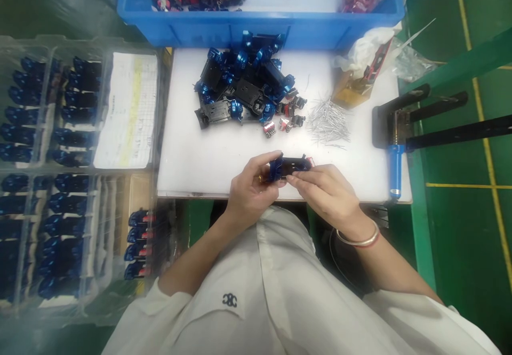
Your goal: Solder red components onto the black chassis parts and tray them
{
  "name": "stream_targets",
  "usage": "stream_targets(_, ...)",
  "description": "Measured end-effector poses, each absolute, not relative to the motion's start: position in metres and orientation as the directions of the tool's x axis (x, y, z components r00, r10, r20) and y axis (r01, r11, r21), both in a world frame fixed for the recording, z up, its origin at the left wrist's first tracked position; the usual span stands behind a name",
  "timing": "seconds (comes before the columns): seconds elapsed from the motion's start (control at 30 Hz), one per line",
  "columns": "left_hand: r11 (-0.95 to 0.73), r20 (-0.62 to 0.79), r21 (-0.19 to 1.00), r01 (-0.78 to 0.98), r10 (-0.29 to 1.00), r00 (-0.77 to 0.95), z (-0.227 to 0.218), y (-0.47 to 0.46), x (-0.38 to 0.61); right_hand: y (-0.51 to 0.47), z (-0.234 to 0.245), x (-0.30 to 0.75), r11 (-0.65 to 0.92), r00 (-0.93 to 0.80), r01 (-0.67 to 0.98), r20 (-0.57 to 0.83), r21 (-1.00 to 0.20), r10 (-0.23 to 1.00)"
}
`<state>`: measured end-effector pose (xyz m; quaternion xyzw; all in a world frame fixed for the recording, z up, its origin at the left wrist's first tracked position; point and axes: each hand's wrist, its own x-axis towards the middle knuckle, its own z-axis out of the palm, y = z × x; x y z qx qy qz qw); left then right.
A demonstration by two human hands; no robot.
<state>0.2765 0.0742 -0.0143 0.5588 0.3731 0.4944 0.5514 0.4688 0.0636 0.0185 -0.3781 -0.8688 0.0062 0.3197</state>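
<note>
Both hands hold a small black chassis with blue metal fittings (288,167) just above the front edge of the white table (188,168). My left hand (252,184) pinches its blue end, and my right hand (324,195) grips the other end, where a bit of red shows. Straight ahead lies a heap of similar black-and-blue chassis (244,86), with small red-and-silver parts (278,126) at its near right. A loose pile of thin metal pins (328,123) sits to the right of them.
A blue plastic crate (256,31) of red-and-black parts stands behind the table. Clear trays of blue assemblies (52,104) and a printed sheet (128,110) lie left. A lever hand press (400,126) stands at the right edge, beside a bag and a yellow box.
</note>
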Motion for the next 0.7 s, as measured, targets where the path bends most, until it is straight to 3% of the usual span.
stream_targets(0.47, -0.176, 0.195, 0.98, -0.096, 0.95, 0.246, -0.0151, 0.073, 0.275, 0.0577, 0.0197, 0.4682, 0.691, -0.469, 0.661, 0.558, -0.293, 0.685)
stream_targets(0.7, -0.134, 0.175, 0.978, -0.163, 0.946, 0.272, -0.0131, 0.0745, 0.2748, 0.0569, 0.0252, 0.4704, 0.71, -0.488, 0.65, 0.567, -0.272, 0.664)
